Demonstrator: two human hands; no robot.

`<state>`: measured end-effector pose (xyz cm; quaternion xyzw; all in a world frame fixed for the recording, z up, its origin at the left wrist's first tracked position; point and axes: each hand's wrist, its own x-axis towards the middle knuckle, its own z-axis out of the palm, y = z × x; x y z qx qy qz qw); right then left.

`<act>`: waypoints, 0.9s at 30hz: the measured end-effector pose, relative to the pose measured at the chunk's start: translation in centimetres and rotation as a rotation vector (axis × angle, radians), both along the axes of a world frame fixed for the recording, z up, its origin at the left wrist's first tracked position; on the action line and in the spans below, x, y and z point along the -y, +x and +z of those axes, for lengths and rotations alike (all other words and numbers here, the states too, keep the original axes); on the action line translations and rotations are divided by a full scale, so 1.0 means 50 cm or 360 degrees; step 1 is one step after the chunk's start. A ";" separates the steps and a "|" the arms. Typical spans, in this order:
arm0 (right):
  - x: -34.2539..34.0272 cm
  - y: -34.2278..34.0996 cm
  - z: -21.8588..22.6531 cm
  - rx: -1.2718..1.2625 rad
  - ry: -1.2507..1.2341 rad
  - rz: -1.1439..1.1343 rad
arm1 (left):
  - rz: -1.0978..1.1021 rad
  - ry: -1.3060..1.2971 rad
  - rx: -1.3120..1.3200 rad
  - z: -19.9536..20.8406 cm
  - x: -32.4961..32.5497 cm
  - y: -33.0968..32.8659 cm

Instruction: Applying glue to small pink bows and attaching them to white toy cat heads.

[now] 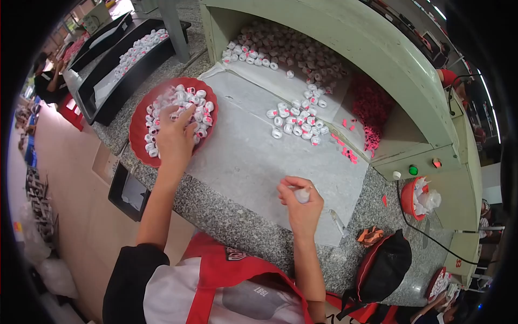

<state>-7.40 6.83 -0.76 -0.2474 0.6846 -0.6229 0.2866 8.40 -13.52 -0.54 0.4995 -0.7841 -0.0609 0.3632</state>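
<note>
White rolls [199, 116] marked with pink fill a red bowl [136, 141], where, from my distant post, I see the left hand [176, 135] reaching in palm down, fingers loosely parted; whether it pinches one, I cannot tell. Right of the bowl and nearer the body, I see the right hand [304, 208] curled tightly around a small translucent object [302, 195], wrist nearly straight above its forearm.
</note>
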 end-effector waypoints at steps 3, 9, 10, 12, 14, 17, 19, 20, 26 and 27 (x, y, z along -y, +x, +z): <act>-0.038 -0.010 0.007 0.0047 -0.0056 -0.0092 | -0.0505 -0.0074 -0.0084 -0.014 -0.056 -0.121; -0.123 -0.016 0.011 -0.0004 -0.0065 -0.0189 | -0.0838 0.0138 0.0328 -0.095 -0.072 -0.255; -0.135 -0.020 0.006 -0.0088 -0.0078 -0.0257 | -0.0854 0.0247 0.0227 -0.090 -0.070 -0.247; -0.142 -0.033 0.014 -0.0100 -0.0134 -0.0278 | -0.1198 0.1226 -0.0435 -0.063 -0.090 -0.229; -0.133 -0.035 0.038 -0.0103 -0.0189 -0.0308 | -0.1429 0.2495 -0.1526 -0.018 -0.127 -0.196; -0.123 -0.026 0.110 0.0153 -0.0334 -0.0224 | -0.1499 0.2736 -0.1964 0.023 -0.209 -0.172; -0.142 -0.024 0.113 -0.0115 -0.0319 -0.0345 | -0.1563 0.2691 -0.1973 0.043 -0.241 -0.175; -0.146 -0.023 0.114 -0.0359 -0.0315 -0.0387 | -0.1652 0.2209 -0.1726 0.049 -0.253 -0.179; -0.155 0.016 0.132 -0.0950 -0.0262 -0.0521 | -0.1592 0.1800 -0.1462 0.060 -0.276 -0.172; -0.158 0.015 0.133 -0.0985 -0.0227 -0.0457 | -0.1493 0.1963 -0.1461 0.066 -0.277 -0.170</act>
